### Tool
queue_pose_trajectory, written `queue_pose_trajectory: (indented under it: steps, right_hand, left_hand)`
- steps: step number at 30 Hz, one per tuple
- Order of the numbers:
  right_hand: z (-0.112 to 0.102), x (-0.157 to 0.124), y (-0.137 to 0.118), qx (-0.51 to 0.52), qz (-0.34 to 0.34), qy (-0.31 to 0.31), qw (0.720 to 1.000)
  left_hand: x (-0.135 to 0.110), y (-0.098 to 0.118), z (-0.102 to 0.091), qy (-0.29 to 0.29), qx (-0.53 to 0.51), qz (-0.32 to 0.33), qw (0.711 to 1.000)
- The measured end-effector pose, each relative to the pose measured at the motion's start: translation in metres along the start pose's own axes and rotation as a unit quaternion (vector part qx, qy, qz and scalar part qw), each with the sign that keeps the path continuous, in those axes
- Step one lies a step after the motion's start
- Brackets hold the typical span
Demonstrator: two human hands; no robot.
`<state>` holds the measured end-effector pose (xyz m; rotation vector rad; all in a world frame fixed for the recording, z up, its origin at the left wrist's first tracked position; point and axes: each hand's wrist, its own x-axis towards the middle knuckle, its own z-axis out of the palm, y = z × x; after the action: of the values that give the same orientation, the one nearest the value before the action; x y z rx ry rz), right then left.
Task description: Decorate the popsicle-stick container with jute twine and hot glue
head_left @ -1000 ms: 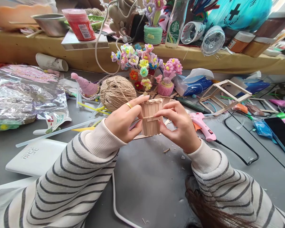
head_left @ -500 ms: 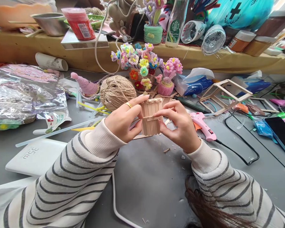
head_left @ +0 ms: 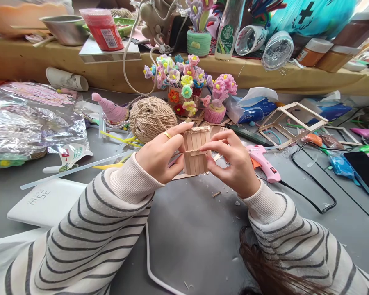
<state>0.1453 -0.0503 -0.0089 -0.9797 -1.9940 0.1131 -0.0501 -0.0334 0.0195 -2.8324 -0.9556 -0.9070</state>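
A small pot made of upright wooden craft sticks (head_left: 196, 152), with twine round its rim and a strand of twine across its middle, is held above the grey table (head_left: 187, 229). My left hand (head_left: 160, 155), wearing a gold ring, grips the pot's left side with fingers wrapped round it. My right hand (head_left: 233, 164) grips the right side, thumb and fingers pinching the twine strand against the sticks. A ball of jute twine (head_left: 151, 118) lies just behind my left hand.
A pink glue gun (head_left: 262, 162) with a black cord lies right of my hands. Pipe-cleaner flower pots (head_left: 187, 88), a stick frame (head_left: 290, 121), tissue packs (head_left: 253, 108), a phone (head_left: 364, 172) and foil bags (head_left: 27, 119) crowd the table. A white box (head_left: 46, 203) sits lower left.
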Motion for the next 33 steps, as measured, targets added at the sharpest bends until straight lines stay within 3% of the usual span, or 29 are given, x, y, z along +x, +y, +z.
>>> queue_pose_trajectory:
  steps: [33]
  right_hand:
    - [-0.0018, -0.0012, 0.0008, 0.006, -0.002, -0.001, 1.0]
  left_hand:
    - [-0.0017, -0.0024, -0.0012, -0.018, -0.006, -0.003, 1.0]
